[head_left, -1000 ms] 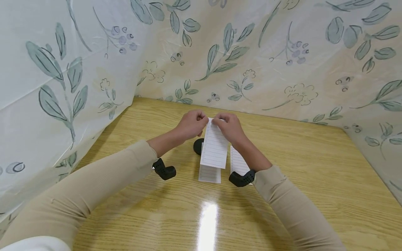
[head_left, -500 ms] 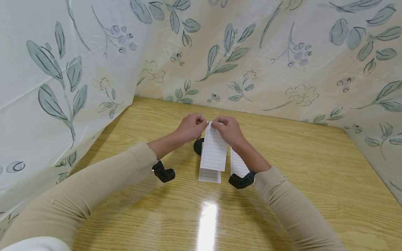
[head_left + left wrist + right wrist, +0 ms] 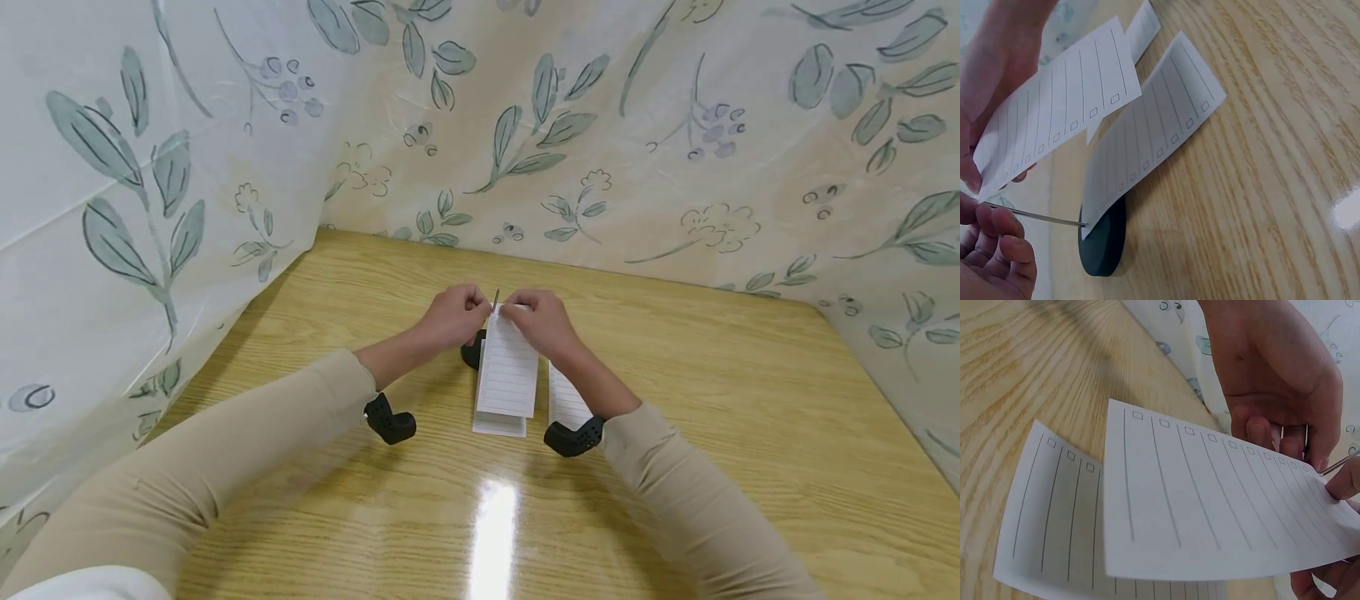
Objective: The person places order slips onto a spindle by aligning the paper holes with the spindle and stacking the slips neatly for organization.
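Observation:
My left hand [image 3: 455,315] pinches the top left corner of a lined checklist sheet [image 3: 507,371]. Beside it my right hand [image 3: 546,321] grips the top edge, thumb in front. Between the hands the thin metal spike [image 3: 497,298] of a bill spike pokes up at the sheet's top edge. Its round black base [image 3: 1104,256] stands on the table, partly hidden behind the paper in the head view. Lower on the spike, a second lined sheet [image 3: 1154,125] is skewered near one end, its free end curving outward. The held sheet hangs above that one.
Another lined sheet [image 3: 567,398] lies on the wood-grain table [image 3: 735,400], partly covered by the right forearm. A floral-patterned sheet [image 3: 480,150] hangs behind and at both sides of the table. Black wrist cameras [image 3: 576,435] jut below both wrists.
Both hands have come down with the held sheet. More of the spike now shows above the top edge, and the sheet covers more of the lower one.

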`<state>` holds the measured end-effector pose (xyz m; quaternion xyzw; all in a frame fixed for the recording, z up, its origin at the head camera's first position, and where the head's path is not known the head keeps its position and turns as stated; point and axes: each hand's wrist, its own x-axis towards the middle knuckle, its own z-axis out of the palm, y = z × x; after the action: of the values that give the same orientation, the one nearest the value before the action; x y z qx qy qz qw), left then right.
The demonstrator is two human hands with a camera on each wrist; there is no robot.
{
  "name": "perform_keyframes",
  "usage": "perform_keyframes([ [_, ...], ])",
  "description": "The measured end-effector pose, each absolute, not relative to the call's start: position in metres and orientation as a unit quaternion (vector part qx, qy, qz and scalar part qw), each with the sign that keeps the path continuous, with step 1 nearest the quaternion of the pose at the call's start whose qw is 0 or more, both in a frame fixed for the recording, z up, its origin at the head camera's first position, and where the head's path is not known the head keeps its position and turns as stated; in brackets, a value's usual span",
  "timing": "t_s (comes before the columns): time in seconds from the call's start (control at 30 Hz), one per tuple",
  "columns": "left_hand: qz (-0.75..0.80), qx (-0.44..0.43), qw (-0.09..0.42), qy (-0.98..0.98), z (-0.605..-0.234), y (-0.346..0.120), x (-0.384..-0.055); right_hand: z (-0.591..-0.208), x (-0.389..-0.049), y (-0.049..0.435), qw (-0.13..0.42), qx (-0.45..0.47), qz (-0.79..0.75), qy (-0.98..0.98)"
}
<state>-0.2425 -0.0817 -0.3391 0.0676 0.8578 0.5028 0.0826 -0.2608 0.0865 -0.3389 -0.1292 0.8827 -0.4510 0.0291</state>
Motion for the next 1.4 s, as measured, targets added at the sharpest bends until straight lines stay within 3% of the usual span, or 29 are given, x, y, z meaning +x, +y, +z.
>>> perform_keyframes([
  [0.87,0.487,0.065,0.106,0.865,-0.376,-0.082,-0.246,-0.372,-0.264,0.092,0.046,-0.164,-0.378,0.910],
  [1.4,0.433,0.100,0.066,0.893,-0.388,-0.083,-0.245,-0.382,-0.261,0.092,0.023,-0.179,-0.337,0.924],
])
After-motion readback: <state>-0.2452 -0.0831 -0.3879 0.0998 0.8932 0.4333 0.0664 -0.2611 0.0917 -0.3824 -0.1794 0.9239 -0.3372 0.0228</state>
